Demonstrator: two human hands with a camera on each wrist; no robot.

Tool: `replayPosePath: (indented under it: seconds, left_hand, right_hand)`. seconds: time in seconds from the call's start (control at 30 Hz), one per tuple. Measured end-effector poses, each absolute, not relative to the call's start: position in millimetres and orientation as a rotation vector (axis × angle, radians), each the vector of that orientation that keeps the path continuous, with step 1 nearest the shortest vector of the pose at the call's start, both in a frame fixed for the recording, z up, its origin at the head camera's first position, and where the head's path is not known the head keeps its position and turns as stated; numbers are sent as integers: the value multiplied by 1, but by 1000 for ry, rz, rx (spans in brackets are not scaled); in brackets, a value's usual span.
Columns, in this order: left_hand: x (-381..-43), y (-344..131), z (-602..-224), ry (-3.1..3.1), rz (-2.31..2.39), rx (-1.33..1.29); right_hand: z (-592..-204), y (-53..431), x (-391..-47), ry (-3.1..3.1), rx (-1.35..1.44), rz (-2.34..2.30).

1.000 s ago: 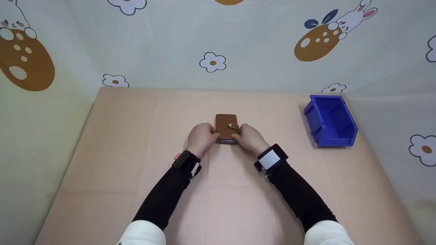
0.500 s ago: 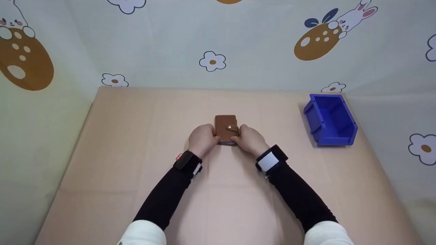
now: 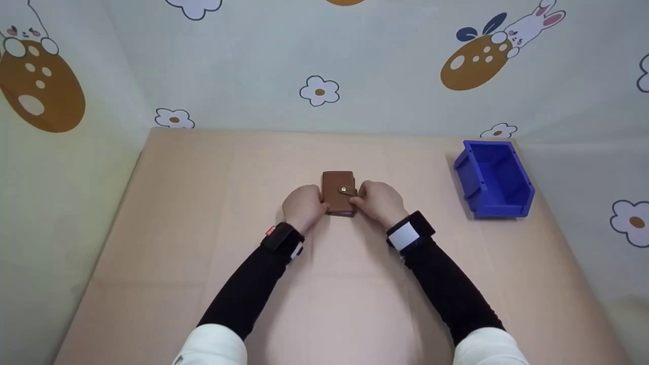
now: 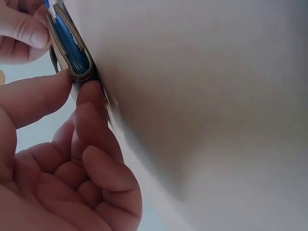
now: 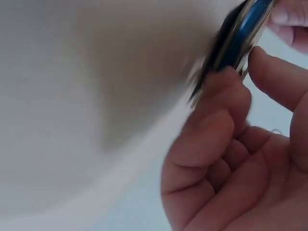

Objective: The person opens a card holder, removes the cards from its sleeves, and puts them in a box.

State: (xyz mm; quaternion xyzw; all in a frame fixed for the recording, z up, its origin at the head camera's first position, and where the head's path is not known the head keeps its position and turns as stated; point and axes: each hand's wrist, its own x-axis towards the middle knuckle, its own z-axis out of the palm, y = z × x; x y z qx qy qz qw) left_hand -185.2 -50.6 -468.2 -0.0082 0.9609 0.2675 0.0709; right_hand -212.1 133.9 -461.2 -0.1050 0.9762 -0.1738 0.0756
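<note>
A brown card holder [image 3: 337, 192] with a snap strap is at the middle of the table, its strap fastened across the right edge. My left hand [image 3: 305, 209] pinches its lower left side; in the left wrist view, thumb and index finger grip the rounded spine of the card holder [image 4: 79, 72], with blue sleeves inside. My right hand [image 3: 380, 204] pinches the right edge by the strap, thumb on the front. From the right wrist view, the blue inside of the card holder [image 5: 243, 36] shows between its covers. The remaining fingers of both hands are curled.
A blue plastic bin [image 3: 494, 180] stands at the table's far right corner. A pale patterned curtain [image 3: 243, 66] borders the beige table [image 3: 203, 203] at the back and sides.
My right hand has shifted slightly up and to the right along the card holder's edge, its thumb now closer to the strap. The left hand keeps its hold.
</note>
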Motion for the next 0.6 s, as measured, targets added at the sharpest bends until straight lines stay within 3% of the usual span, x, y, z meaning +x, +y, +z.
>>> replayPosePath:
  seconds: [0.6]
  left_hand:
    - [-183,-50,-468,2916,798,-35]
  right_hand:
    - [-463,104,-227,3017,-422,-447]
